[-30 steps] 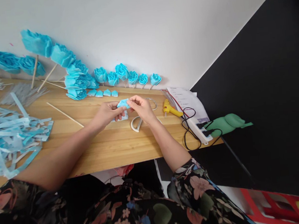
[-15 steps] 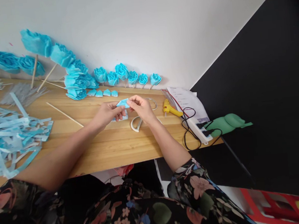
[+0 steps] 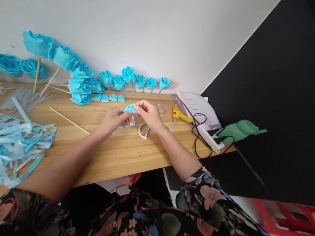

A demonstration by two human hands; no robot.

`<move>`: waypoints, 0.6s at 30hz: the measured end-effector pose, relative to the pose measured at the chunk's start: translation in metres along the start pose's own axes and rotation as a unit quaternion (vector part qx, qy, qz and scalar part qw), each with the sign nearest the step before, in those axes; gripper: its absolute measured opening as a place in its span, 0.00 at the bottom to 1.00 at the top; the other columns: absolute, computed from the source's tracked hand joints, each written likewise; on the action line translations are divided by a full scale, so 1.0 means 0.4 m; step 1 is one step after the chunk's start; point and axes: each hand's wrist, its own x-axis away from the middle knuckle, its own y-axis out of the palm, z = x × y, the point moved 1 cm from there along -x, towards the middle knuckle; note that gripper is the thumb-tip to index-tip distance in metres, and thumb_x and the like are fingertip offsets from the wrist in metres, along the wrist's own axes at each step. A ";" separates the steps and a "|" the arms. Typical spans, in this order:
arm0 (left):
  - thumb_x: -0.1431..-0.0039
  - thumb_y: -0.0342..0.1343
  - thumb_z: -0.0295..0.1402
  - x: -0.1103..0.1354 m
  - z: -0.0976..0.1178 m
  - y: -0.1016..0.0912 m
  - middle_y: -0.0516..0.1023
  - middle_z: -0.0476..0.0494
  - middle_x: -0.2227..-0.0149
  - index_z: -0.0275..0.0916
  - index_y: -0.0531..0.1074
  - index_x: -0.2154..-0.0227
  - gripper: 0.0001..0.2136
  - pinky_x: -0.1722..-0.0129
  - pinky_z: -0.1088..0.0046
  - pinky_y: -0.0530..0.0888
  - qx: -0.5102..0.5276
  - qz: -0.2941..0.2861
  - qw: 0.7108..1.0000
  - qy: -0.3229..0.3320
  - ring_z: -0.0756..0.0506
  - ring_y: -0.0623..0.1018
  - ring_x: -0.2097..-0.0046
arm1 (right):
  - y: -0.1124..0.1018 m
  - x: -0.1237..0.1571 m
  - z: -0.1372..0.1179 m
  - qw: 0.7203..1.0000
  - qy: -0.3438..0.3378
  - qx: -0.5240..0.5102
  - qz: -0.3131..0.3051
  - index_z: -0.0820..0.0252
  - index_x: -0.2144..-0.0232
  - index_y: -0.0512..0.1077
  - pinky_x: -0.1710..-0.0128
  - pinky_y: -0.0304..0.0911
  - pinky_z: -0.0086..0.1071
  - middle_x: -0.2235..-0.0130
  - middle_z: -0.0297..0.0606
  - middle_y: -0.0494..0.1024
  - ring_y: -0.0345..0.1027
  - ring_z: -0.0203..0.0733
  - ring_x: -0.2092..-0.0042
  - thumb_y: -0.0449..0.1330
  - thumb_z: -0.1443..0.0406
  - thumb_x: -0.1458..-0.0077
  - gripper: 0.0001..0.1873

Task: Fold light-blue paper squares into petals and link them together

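Both hands meet over the middle of the wooden table (image 3: pixel 117 158). My left hand (image 3: pixel 115 119) pinches one end of a small light-blue folded paper piece (image 3: pixel 130 108), and my right hand (image 3: pixel 149 114) pinches its other end, so the piece is held a little above the tabletop. Under the hands lie more light-blue paper pieces (image 3: pixel 130 123) and a pair of white-handled scissors (image 3: pixel 144 129), partly hidden by my right wrist.
Blue paper roses (image 3: pixel 139 81) line the wall, bigger ones on sticks (image 3: pixel 38 45) at the left. Small folded petals (image 3: pixel 108 98), a loose wooden stick (image 3: pixel 68 120), a heap of blue paper strips (image 3: pixel 10 142), a yellow glue gun (image 3: pixel 180 115), a power strip (image 3: pixel 210 135) and papers (image 3: pixel 197 107) are around.
Almost nothing differs; both hands keep pinching the blue paper piece, with only slight finger shifts.
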 end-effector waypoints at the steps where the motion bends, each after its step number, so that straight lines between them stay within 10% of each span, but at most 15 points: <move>1: 0.42 0.62 0.40 0.000 0.001 0.000 0.78 0.45 0.76 0.36 0.73 0.76 0.13 0.78 0.78 0.70 0.002 0.003 1.000 0.003 0.53 0.72 0.78 | 0.000 0.001 0.000 1.000 -0.008 0.013 0.001 0.59 0.67 0.72 0.67 0.62 0.28 0.71 0.30 0.72 0.64 0.32 0.70 0.61 0.54 0.43 0.13; 18: 0.39 0.60 0.41 -0.005 0.005 -0.009 0.77 0.48 0.75 0.37 0.70 0.72 0.13 0.77 0.79 0.69 0.026 0.054 0.997 0.041 0.53 0.73 0.77 | -0.003 0.007 -0.017 0.998 0.029 0.001 -0.049 0.58 0.66 0.75 0.63 0.65 0.30 0.67 0.34 0.78 0.70 0.36 0.65 0.62 0.50 0.45 0.18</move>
